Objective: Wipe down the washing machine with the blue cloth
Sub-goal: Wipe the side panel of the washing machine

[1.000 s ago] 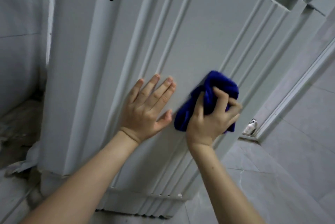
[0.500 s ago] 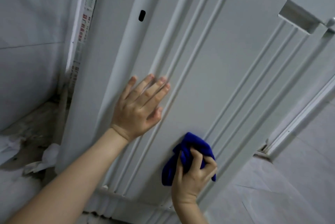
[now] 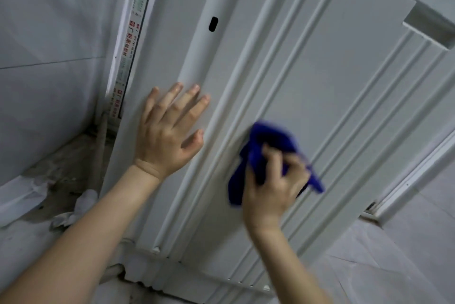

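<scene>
The white washing machine (image 3: 320, 77) fills the view, seen from its ribbed side panel with a recessed handle at the upper right. My left hand (image 3: 170, 131) lies flat on the panel with fingers spread, left of the raised ribs. My right hand (image 3: 273, 185) presses a bunched blue cloth (image 3: 268, 138) against the panel to the right of the left hand. The cloth and right hand are blurred with motion.
A grey tiled wall (image 3: 49, 57) stands to the left, with a narrow dirty gap (image 3: 73, 160) and crumpled white paper (image 3: 81, 207) on the floor there. A white door frame (image 3: 418, 175) runs along the right, above pale floor tiles (image 3: 394, 266).
My right hand with the cloth went down the panel from its middle, then came back up a little. My left hand slid left across the panel, and the view shifted.
</scene>
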`<action>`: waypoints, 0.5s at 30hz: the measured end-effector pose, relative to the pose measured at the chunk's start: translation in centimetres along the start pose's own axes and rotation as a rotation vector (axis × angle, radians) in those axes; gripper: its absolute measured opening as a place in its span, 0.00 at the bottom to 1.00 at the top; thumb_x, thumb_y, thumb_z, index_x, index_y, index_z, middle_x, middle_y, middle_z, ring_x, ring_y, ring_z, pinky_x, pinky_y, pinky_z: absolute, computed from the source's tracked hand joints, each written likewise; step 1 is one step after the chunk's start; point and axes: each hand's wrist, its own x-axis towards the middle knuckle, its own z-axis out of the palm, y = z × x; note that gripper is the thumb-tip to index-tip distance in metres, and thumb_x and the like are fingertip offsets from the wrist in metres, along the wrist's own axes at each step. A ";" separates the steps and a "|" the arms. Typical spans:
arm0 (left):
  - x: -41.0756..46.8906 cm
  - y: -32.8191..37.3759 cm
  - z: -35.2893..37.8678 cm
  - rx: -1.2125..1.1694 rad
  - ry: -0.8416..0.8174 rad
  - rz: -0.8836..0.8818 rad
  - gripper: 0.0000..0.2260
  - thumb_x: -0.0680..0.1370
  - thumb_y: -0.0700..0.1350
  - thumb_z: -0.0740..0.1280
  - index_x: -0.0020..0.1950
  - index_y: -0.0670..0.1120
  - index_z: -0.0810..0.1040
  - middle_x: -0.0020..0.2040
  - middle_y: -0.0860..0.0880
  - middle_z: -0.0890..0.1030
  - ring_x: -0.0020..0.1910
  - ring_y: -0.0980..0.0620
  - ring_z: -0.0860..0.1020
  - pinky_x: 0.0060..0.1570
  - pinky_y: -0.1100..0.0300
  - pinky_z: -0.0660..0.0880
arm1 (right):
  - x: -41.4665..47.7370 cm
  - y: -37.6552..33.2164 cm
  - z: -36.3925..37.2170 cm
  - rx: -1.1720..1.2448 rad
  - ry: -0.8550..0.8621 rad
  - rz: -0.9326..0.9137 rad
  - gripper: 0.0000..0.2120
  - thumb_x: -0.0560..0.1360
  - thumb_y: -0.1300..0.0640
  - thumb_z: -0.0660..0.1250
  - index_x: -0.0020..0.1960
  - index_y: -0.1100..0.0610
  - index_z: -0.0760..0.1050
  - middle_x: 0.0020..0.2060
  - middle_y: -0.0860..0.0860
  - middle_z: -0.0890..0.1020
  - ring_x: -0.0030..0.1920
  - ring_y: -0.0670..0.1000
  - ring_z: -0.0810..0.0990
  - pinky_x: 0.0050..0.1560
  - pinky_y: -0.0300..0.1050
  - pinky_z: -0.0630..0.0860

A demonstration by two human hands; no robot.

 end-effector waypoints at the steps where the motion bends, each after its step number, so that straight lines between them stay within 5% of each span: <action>1: -0.1 -0.2 0.2 -0.009 -0.006 0.004 0.23 0.79 0.50 0.61 0.75 0.48 0.70 0.73 0.45 0.71 0.73 0.42 0.67 0.74 0.41 0.57 | -2.8 0.2 -0.4 0.010 -0.072 -0.010 0.15 0.71 0.54 0.69 0.57 0.49 0.74 0.52 0.52 0.70 0.50 0.56 0.68 0.55 0.53 0.70; 5: -0.3 -0.3 0.7 0.025 -0.022 0.030 0.24 0.80 0.53 0.58 0.76 0.49 0.68 0.74 0.45 0.69 0.74 0.43 0.66 0.73 0.41 0.58 | -1.9 -1.1 -0.4 0.110 -0.060 0.105 0.15 0.67 0.58 0.73 0.53 0.49 0.78 0.49 0.48 0.71 0.47 0.53 0.70 0.49 0.54 0.72; 11: 1.6 -3.2 -1.0 -0.008 -0.040 0.237 0.23 0.78 0.49 0.61 0.74 0.48 0.71 0.71 0.44 0.75 0.68 0.43 0.71 0.72 0.41 0.63 | 13.7 -6.1 1.8 0.118 0.268 0.193 0.11 0.71 0.52 0.73 0.52 0.52 0.82 0.51 0.53 0.77 0.47 0.55 0.70 0.51 0.45 0.68; 15: 2.8 -4.4 -1.4 -0.032 -0.013 0.102 0.25 0.77 0.50 0.63 0.74 0.48 0.68 0.72 0.43 0.72 0.70 0.40 0.69 0.74 0.40 0.60 | 5.6 -4.7 1.8 0.070 0.149 0.153 0.15 0.70 0.54 0.71 0.56 0.52 0.79 0.53 0.56 0.74 0.50 0.56 0.70 0.59 0.45 0.65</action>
